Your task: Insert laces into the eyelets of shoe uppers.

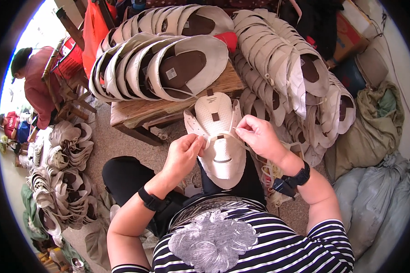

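A cream-white shoe upper (216, 157) rests on my lap between my thighs, its toe toward me and its perforated tongue (216, 107) pointing away. A pale shoelace (219, 133) crosses the throat of the upper. On the left edge, my left hand (184, 152) is closed, thumb and forefinger pinched by the lace at the eyelet flap. Opposite it, my right hand (258, 137) pinches the lace at the right flap. The exact grip of each fingertip is partly hidden.
Nested shoe uppers (216, 50) line a wooden bench (123, 113) ahead. More uppers (264, 50) are stacked to the right, beside sacks (373, 195). Loose laces (272, 175) hang near my right forearm. Piled uppers (68, 182) lie left; another person (41, 86) is beyond.
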Tool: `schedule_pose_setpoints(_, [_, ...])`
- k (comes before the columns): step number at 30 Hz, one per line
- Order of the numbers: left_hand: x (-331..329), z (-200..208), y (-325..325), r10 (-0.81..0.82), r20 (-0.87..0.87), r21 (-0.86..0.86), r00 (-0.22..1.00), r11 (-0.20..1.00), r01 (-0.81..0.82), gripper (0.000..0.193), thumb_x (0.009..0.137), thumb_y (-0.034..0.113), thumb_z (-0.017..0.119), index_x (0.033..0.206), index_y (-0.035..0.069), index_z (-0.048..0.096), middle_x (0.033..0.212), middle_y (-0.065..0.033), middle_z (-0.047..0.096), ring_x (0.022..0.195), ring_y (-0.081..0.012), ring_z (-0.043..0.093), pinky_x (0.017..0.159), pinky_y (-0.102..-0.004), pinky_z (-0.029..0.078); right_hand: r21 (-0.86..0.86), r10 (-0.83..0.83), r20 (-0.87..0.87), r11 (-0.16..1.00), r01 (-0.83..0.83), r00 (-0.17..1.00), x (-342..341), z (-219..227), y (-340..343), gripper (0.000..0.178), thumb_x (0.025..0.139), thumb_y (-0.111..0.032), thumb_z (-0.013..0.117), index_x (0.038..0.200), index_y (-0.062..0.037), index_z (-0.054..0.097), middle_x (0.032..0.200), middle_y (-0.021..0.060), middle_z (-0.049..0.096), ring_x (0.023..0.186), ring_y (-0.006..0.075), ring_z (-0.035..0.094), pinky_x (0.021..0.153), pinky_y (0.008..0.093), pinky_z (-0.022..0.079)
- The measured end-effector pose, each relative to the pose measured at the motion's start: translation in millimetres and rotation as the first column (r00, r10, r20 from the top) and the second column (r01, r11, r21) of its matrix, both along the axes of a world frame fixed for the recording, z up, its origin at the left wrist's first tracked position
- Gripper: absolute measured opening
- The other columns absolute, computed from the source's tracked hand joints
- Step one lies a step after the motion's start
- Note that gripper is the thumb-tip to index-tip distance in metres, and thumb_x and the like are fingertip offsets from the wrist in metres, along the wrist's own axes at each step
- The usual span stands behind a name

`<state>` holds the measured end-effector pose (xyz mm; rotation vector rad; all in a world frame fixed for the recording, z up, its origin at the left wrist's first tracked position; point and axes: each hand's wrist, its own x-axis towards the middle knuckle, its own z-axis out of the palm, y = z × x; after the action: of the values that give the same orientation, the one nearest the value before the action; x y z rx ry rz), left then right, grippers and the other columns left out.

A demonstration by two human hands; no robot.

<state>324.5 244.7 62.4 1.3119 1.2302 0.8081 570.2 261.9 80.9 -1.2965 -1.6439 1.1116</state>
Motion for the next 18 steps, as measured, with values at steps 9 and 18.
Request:
schedule_pose_setpoints(9, [-1, 14, 6, -0.060, -0.080, -0.048, 0.995, 0.997, 0.056, 0.031, 0.102, 0.023, 0.052, 0.084, 0.002, 0.065, 0.067, 0.0010, 0.061, 0.055, -0.0035, 0.046, 0.049, -0.0211, 0.035, -0.063, 0.193, 0.314, 0.981, -0.182, 0.930, 7, 18, 32, 0.021, 0.082, -0.021, 0.062, 0.079, -0.0001, 0.063, 0.070, 0.0117, 0.064, 0.061, 0.0173, 0.060, 0.059, 0.0337, 0.049])
schedule_pose_setpoints(18, [-3, 40, 16, -0.144, -0.151, -0.246, 0.978, 0.964, 0.104, 0.035, 0.100, 0.028, 0.054, 0.078, 0.002, 0.064, 0.061, -0.0022, 0.063, 0.042, -0.0065, 0.047, 0.039, -0.0239, 0.036, 0.308, 0.017, 0.776, 0.862, -0.403, 0.631, -18, 36, 21, 0.014, 0.076, -0.015, 0.061, 0.079, -0.0015, 0.065, 0.075, 0.0143, 0.066, 0.072, 0.0266, 0.068, 0.065, 0.0376, 0.053])
